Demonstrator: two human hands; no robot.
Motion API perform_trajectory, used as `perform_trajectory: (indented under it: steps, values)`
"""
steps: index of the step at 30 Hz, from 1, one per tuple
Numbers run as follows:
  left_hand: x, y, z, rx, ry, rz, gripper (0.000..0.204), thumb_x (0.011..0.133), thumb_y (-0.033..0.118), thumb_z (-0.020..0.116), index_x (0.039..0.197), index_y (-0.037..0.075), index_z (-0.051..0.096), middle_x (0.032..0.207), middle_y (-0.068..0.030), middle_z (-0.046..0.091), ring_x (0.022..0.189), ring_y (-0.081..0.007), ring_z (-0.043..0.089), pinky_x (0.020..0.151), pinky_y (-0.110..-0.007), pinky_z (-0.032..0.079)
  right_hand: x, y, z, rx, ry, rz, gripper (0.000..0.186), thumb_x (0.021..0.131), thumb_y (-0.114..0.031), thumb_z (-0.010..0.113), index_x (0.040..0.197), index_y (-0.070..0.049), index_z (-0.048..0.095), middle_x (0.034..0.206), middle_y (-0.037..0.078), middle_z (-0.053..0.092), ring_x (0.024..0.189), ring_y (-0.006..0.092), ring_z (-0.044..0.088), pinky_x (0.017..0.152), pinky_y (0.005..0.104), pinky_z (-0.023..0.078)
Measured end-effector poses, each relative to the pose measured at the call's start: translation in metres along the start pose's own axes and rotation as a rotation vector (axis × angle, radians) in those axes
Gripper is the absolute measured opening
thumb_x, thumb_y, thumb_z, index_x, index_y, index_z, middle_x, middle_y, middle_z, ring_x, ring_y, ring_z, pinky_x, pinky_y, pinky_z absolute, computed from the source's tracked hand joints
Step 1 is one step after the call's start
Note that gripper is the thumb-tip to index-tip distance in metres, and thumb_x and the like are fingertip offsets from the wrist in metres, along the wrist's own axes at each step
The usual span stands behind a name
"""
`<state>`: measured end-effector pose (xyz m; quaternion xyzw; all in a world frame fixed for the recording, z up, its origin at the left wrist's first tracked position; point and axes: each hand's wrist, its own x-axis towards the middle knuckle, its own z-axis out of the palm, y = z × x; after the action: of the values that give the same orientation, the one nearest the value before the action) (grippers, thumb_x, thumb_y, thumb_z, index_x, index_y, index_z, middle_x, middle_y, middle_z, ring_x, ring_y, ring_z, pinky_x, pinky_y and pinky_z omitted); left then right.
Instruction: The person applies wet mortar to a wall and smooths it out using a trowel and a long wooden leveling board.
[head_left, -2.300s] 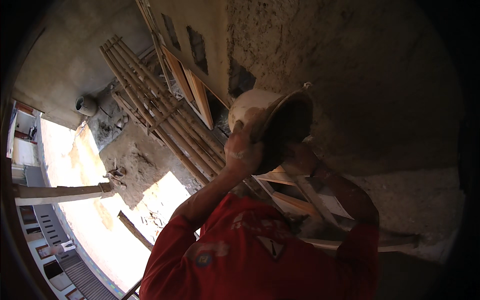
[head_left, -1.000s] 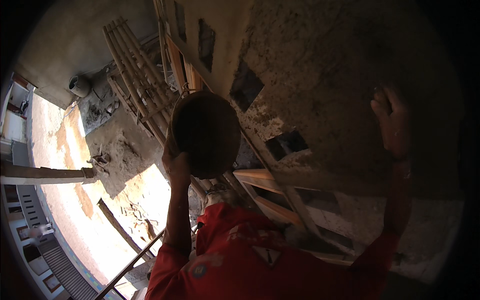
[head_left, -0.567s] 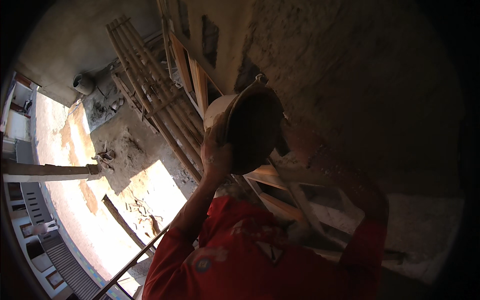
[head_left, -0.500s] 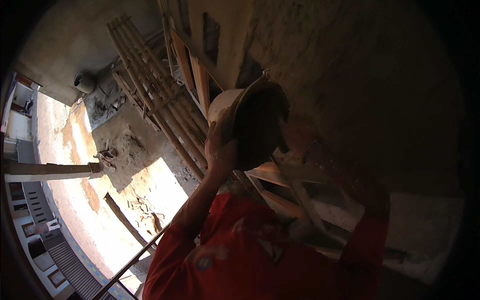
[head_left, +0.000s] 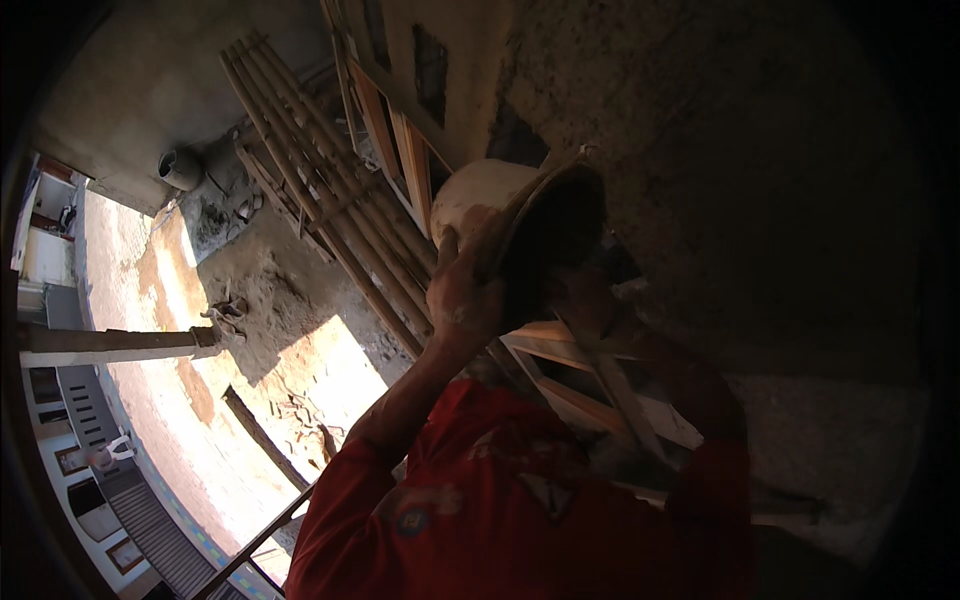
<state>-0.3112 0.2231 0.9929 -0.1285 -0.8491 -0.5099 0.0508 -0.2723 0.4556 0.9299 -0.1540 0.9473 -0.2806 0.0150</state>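
Observation:
A pale, mud-smeared bucket (head_left: 480, 190) is held up in front of me, tipped on its side with its dark mouth toward the right. My left hand (head_left: 465, 300) grips its side by the rim, with the fingers curled against the outer wall. At the lower right of the mouth is my right hand (head_left: 590, 305), partly inside or just before the opening. Deep shadow and blur hide its fingers, so I cannot tell what it holds, if anything. The inside of the bucket is too dark to make out.
Bamboo poles (head_left: 330, 190) tied into a rack slope down on the left. Wooden frames (head_left: 575, 370) stand behind and below the bucket. A rough plastered wall (head_left: 740, 200) fills the right. Another bucket (head_left: 180, 168) lies far left, near a sand heap (head_left: 265, 290).
The bucket and my left hand have shifted slightly right in view. My right hand has moved lower and inward, closer to the bucket's mouth. The background has shifted slightly right.

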Motion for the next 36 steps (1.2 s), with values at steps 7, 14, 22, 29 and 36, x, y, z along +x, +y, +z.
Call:
perform_trajectory:
  steps: [7,14,22,29,36]
  values:
    - [0.007,-0.007,-0.009,-0.384,0.14,-0.148,0.064,0.068,0.001,0.057,0.132,0.006,0.053,0.117,-0.0164,0.063,0.11,-0.0299,0.063,0.094,-0.038,0.048,0.009,-0.027,-0.04,0.277,0.082,0.142,0.028,0.085,-0.015,0.067,0.109,-0.003,0.061,0.1,0.016,0.067,0.091,0.0312,0.067,0.078,0.0384,0.054]
    - [0.013,-0.014,-0.012,-0.707,0.162,-0.223,0.065,0.07,-0.007,0.05,0.135,-0.005,0.047,0.122,-0.0122,0.061,0.114,-0.0185,0.058,0.1,-0.03,0.044,0.012,-0.034,-0.099,0.073,-0.002,0.178,0.043,0.085,-0.021,0.068,0.122,-0.004,0.056,0.105,0.016,0.067,0.092,0.0302,0.068,0.08,0.0375,0.053]
    - [0.021,-0.033,-0.016,-0.666,0.21,-0.198,0.062,0.069,-0.005,0.052,0.132,-0.003,0.051,0.118,-0.0116,0.063,0.109,-0.018,0.06,0.096,-0.03,0.046,0.011,-0.147,-0.227,-0.17,-0.139,0.48,0.055,0.078,-0.023,0.074,0.127,-0.005,0.056,0.11,0.017,0.066,0.098,0.0262,0.065,0.086,0.0378,0.051]
    - [0.015,-0.053,-0.034,-0.627,0.328,-0.24,0.066,0.068,-0.007,0.047,0.134,-0.005,0.049,0.123,-0.0153,0.061,0.115,-0.0202,0.058,0.101,-0.031,0.043,0.022,-0.124,-0.252,0.004,-0.131,0.44,0.062,0.078,-0.029,0.073,0.13,-0.002,0.055,0.123,0.018,0.062,0.117,0.0289,0.058,0.101,0.0402,0.044]
    - [0.012,-0.053,-0.028,-0.716,0.221,-0.184,0.077,0.063,-0.008,0.043,0.14,-0.006,0.041,0.136,-0.0162,0.053,0.126,-0.0211,0.05,0.108,-0.031,0.036,-0.013,-0.098,-0.344,-0.438,0.575,0.435,0.052,0.093,-0.031,0.06,0.134,0.0,0.049,0.126,0.018,0.06,0.118,0.029,0.057,0.103,0.0392,0.042]
